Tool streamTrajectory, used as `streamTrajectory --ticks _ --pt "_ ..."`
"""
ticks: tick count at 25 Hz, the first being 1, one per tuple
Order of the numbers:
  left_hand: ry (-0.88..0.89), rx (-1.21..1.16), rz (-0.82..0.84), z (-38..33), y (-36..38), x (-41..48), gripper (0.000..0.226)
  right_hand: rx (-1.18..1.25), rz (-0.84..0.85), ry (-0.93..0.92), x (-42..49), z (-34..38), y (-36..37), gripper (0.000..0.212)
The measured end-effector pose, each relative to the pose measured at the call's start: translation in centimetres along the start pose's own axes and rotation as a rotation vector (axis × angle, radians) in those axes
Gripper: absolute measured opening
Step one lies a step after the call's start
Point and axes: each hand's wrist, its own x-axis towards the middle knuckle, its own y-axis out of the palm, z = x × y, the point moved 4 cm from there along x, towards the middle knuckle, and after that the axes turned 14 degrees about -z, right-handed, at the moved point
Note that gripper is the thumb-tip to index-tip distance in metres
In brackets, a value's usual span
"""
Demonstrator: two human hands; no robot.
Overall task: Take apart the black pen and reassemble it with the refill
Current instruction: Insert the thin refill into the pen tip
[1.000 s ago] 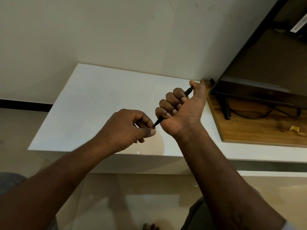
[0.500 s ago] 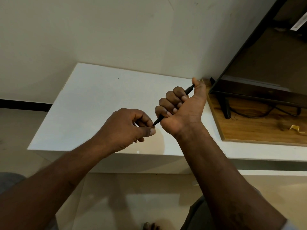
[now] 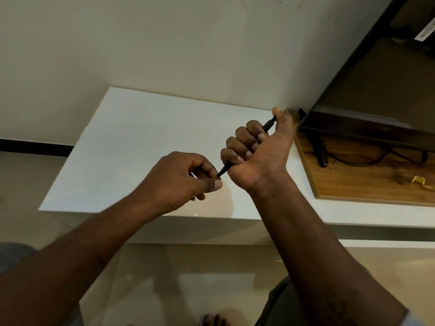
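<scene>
The pen (image 3: 226,166) slants through the right hand (image 3: 261,154), whose fingers (image 3: 242,142) curl tightly round its barrel, with the thumb at the upper end. The left hand (image 3: 179,182) pinches the lower tip between thumb and forefinger, above the white surface (image 3: 131,142).

Nothing readable here tbh. There's a white sticker (image 3: 425,31) up past the top right part of the TV (image 3: 367,95), but any print on it is too small and blurry to make out.
</scene>
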Motion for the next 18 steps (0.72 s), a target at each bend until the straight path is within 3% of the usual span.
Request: streamTrajectory --ticks 5,10,18 --pt "0.005 0.004 -0.003 0.03 0.05 -0.01 0.009 -0.015 0.022 -0.001 -0.07 -0.08 0.03 0.070" --pt "0.012 0.019 0.002 0.12 0.19 -0.08 0.010 -0.038 -0.002 0.006 0.11 -0.07 -0.07 0.058" --pt "0.019 0.023 -0.004 0.14 0.17 -0.02 0.011 -0.028 0.016 -0.007 0.01 -0.10 0.05 0.058"
